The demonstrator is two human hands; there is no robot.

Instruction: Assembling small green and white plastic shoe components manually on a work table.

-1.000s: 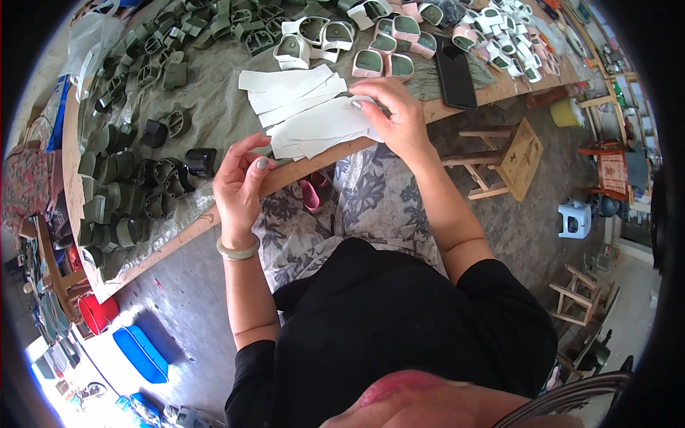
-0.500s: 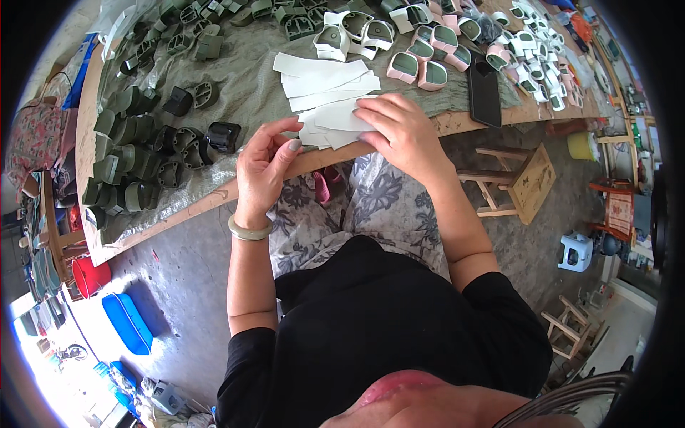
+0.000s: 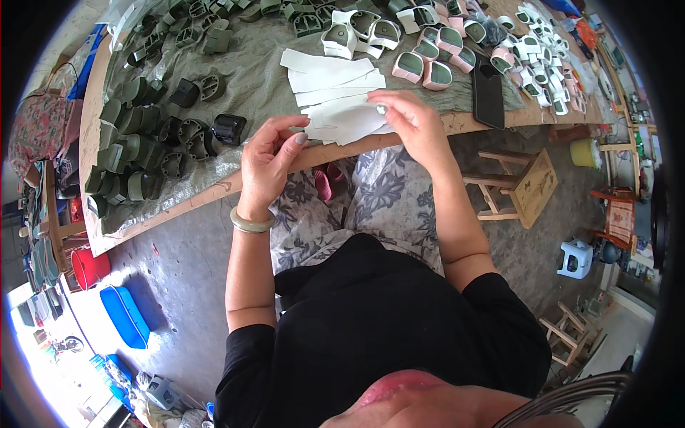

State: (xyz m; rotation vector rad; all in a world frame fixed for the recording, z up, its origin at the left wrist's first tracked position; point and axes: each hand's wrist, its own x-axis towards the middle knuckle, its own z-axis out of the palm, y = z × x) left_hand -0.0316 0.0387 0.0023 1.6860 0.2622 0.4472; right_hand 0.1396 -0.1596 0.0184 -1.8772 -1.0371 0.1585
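Several flat white cut pieces [image 3: 335, 80] lie fanned out near the front edge of the table, overlapping one another. My right hand [image 3: 415, 127] pinches the right end of the nearest white strip [image 3: 349, 120], which bows up slightly between my hands. At the other end of that strip is my left hand [image 3: 267, 158], its fingers curled and its thumb a little apart from them. The left fingertips are close beside the strip's end, and I see nothing held in them. A pale bangle [image 3: 251, 222] circles my left wrist.
Dark green and black strap-shaped parts [image 3: 135, 153] crowd the table's left side. White uppers [image 3: 360, 32], pink-and-white ones [image 3: 435, 57] and a black phone [image 3: 488, 96] are beyond and to the right. A wooden stool [image 3: 528, 187] stands right of my legs; a blue basin [image 3: 125, 317] sits on the floor.
My right hand has gone from lying over the white pieces to pinching one strip's right end and lifting it slightly. The left hand's thumb and fingers have come closer together.
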